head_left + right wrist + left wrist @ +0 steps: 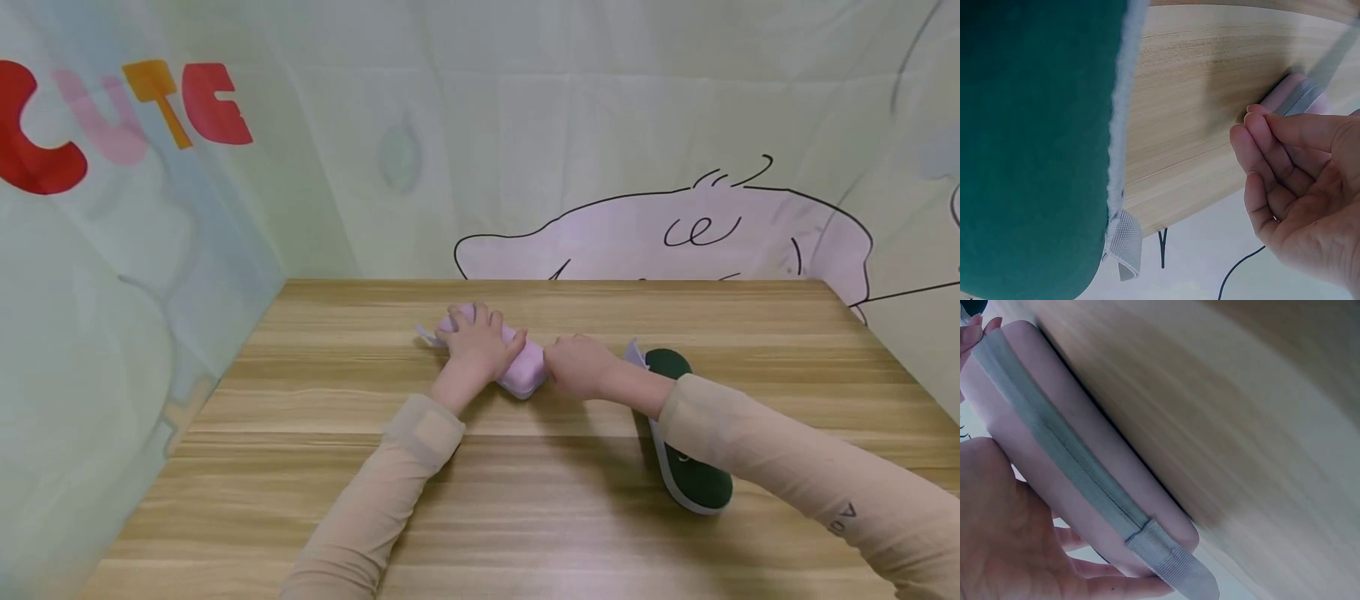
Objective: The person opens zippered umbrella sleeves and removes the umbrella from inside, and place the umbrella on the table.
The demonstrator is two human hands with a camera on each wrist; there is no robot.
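Observation:
A pink zippered case (pixel 522 367) lies on the wooden table, with a grey zipper (pixel 1063 444) along its side and a ribbed fabric tab (pixel 1175 559) at one end. My left hand (pixel 480 343) holds it from above, fingers spread over its top and thumb towards the near end. At that near end my right hand (pixel 581 367) pinches with thumb and forefinger right at the zipper's end; the zipper pull is hidden by the fingertips. The right wrist view shows the right hand's other fingers (pixel 1260 200) curled in.
A dark green case (pixel 697 475) with pale edging and a grey tab (pixel 1125 244) lies under the right forearm, partly covered by the sleeve (pixel 720 421). Behind the table (pixel 375 517) hangs a printed cloth (pixel 360 167).

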